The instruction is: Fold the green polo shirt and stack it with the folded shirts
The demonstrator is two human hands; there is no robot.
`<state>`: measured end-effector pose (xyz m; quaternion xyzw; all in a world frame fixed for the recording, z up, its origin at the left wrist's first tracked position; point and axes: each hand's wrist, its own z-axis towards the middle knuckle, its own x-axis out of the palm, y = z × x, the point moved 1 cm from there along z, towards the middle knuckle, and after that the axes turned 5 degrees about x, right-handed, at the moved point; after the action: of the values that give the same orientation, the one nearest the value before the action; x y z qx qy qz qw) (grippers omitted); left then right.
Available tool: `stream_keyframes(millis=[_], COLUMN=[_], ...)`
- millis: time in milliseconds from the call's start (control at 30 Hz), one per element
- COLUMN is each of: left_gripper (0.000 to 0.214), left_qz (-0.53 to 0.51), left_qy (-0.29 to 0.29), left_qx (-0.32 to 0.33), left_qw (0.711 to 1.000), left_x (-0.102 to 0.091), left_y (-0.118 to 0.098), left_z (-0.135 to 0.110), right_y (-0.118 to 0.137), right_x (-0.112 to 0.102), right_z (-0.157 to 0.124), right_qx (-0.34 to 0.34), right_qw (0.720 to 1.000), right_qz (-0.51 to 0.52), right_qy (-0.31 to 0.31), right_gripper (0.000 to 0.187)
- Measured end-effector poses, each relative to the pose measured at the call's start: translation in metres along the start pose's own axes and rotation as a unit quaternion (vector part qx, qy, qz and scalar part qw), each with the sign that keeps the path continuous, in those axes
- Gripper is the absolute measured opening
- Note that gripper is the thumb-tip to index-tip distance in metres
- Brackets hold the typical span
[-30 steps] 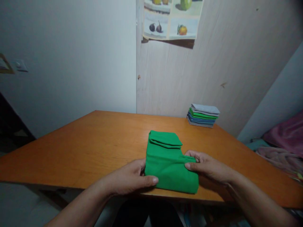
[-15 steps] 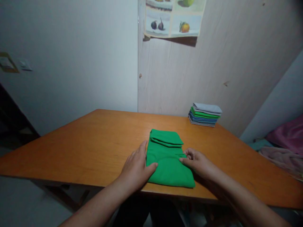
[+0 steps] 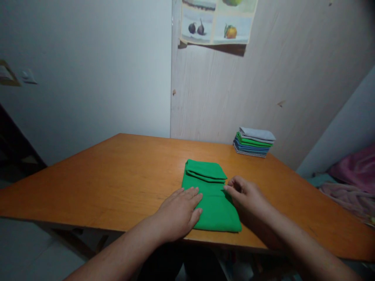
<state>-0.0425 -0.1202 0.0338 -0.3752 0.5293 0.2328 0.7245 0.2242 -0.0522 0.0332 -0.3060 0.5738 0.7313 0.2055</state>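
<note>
A folded green cloth (image 3: 215, 208) lies near the table's front edge, with a thicker folded band across its far end. My left hand (image 3: 183, 208) rests flat on its left side, palm down and fingers stretched out. At the right edge, just below the folded band, my right hand (image 3: 241, 191) is closed in a pinch, thumb tip against the cloth's edge. The tips of its other fingers are partly hidden behind the hand.
On the wooden table (image 3: 131, 171), a neat stack of folded cloths (image 3: 254, 142) in grey, green, blue and check stands at the back right corner. A wall rises behind, with a fruit picture (image 3: 216, 23) on it. Pink fabric (image 3: 356, 168) lies off to the right.
My left hand has moved from gripping the cloth's left edge to lying flat on top. My right hand has shifted slightly up along the right edge. Creases in the cloth have smoothed.
</note>
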Motion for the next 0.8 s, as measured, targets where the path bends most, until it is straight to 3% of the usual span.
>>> stream_keyframes(millis=[100, 167, 233, 300, 400, 467, 600, 700, 800], left_gripper=[0.052, 0.052, 0.051, 0.05, 0.05, 0.051, 0.048, 0.046, 0.05], left_qz=[0.0, 0.002, -0.002, -0.012, -0.03, -0.038, -0.034, -0.024, -0.016], left_qy=[-0.006, -0.008, -0.018, -0.036, -0.062, -0.076, -0.084, -0.078, -0.073], left_qx=[-0.002, -0.002, 0.003, 0.009, 0.007, 0.006, 0.008, 0.003, 0.002], left_qw=[1.0, 1.0, 1.0, 0.999, 0.998, 0.996, 0.996, 0.997, 0.997], left_x=[0.001, 0.001, 0.001, 0.002, 0.004, 0.006, 0.008, 0.01, 0.012], left_y=[-0.001, -0.002, -0.003, -0.004, -0.005, -0.005, -0.004, -0.003, -0.002], left_z=[0.0, 0.0, 0.0, -0.002, -0.004, -0.006, -0.008, -0.009, -0.01], right_y=[0.041, 0.063, 0.072, 0.069, 0.052, 0.045, 0.045, 0.044, 0.036], right_x=[-0.004, 0.008, 0.029, 0.054, 0.079, 0.084, 0.07, 0.049, 0.03], right_z=[0.013, 0.026, 0.038, 0.046, 0.051, 0.051, 0.063, 0.091, 0.127], right_qx=[-0.08, -0.133, -0.179, -0.196, -0.165, -0.15, -0.144, -0.127, -0.095], right_qw=[0.991, 0.985, 0.979, 0.97, 0.956, 0.956, 0.965, 0.983, 0.992], right_qz=[-0.09, -0.097, -0.096, -0.105, -0.107, -0.09, -0.018, 0.005, -0.066], right_qy=[-0.054, -0.043, 0.011, 0.102, 0.216, 0.236, 0.218, 0.129, 0.056], right_gripper=[0.036, 0.046, 0.056, 0.061, 0.063, 0.066, 0.059, 0.044, 0.037])
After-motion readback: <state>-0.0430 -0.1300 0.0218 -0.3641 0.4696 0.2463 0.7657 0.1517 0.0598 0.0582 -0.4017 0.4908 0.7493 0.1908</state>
